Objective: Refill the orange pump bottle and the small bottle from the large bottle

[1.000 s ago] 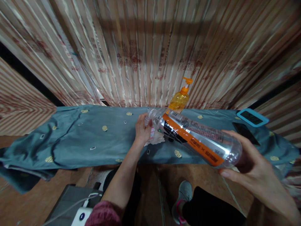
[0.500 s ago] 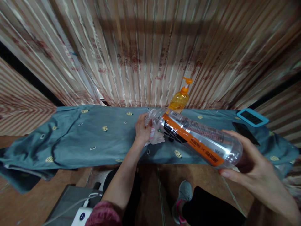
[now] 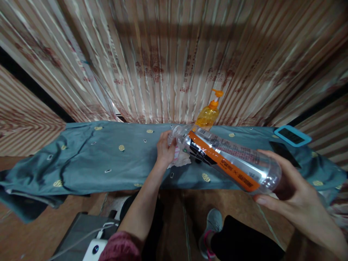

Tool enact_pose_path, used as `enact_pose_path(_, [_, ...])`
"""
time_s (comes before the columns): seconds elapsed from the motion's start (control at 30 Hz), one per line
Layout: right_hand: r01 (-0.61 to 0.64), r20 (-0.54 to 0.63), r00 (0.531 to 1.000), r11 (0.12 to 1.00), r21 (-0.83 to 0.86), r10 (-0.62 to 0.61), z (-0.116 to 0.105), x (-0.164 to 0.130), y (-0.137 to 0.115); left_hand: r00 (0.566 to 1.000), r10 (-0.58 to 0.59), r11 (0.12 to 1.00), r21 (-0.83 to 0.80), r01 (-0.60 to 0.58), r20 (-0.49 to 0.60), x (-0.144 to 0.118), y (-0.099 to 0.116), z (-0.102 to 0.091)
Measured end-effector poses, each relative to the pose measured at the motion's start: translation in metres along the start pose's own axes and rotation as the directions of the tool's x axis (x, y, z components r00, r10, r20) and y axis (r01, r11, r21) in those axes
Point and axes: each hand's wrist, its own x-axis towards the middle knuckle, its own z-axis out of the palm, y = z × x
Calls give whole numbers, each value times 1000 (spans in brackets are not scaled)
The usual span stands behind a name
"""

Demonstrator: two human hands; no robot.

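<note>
A long clear plastic bottle (image 3: 231,159) with an orange and black label lies tilted in the air, neck pointing away from me. My right hand (image 3: 288,195) grips its base. My left hand (image 3: 164,150) is closed around the neck end, over a crumpled white tissue (image 3: 181,161) that rests on the teal cloth (image 3: 108,159) covering the table. Whether a cap is on the bottle is hidden by my fingers.
An orange pump dispenser (image 3: 208,114) stands at the back against a striped curtain (image 3: 174,61). A blue-framed device (image 3: 292,135) and a dark phone (image 3: 284,154) lie at the right. Below are my legs, a shoe (image 3: 210,226) and a grey box (image 3: 81,232) with a white cable.
</note>
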Motion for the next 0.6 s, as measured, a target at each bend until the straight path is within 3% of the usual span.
enact_pose_path(0.6, [87,70,994,996,-12,-86,1,2,-1,1000,1,1000,3,-1,-4,0,-2,0])
